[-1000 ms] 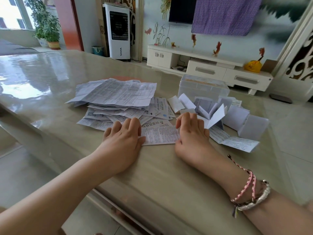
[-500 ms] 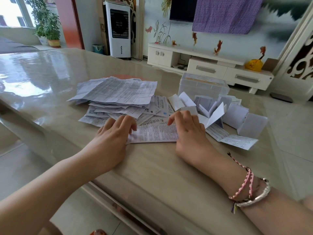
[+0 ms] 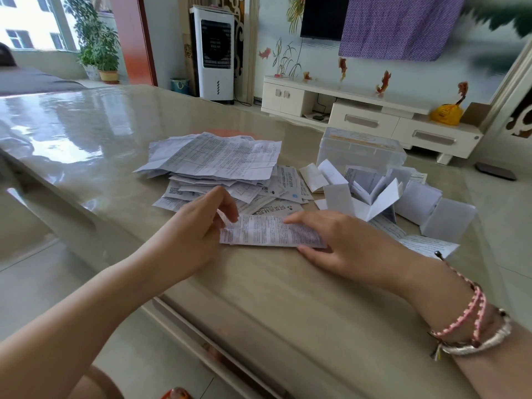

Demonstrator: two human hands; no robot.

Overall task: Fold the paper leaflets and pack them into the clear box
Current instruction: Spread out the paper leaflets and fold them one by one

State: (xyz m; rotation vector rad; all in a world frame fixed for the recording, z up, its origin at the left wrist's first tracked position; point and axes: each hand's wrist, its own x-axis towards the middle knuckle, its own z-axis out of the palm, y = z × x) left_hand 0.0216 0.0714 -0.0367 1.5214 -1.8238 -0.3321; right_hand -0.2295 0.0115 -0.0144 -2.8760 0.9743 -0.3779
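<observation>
The left hand (image 3: pixel 198 234) pinches the left end of a narrow printed leaflet (image 3: pixel 270 234) between thumb and fingertips, lifting that edge a little off the table (image 3: pixel 302 298), while the right hand (image 3: pixel 342 243) lies over the leaflet's right end with fingers stretched out fairly flat on top and the thumb at its near edge, pinning it down rather than gripping it. This strip looks already folded lengthwise at least once, so the step in hand seems to be a further fold, bringing the left end over toward the right hand. Just beyond the left hand's fingertips sits a loose heap of unfolded leaflets (image 3: pixel 213 162), still thick and spread out, which suggests most of the folding is not yet done. Beyond and to the outer side of the right hand lies a cluster of folded leaflets (image 3: pixel 414 205), several sprung half open like little tents, resting on the table and not packed. The clear box (image 3: pixel 361 152) stands farther out past that cluster, well apart from both hands; its lid appears to be on, and whether anything is inside cannot be told through the hazy plastic. By this reading the task is at an early to middle stage: some leaflets folded, many left, and packing apparently not begun
</observation>
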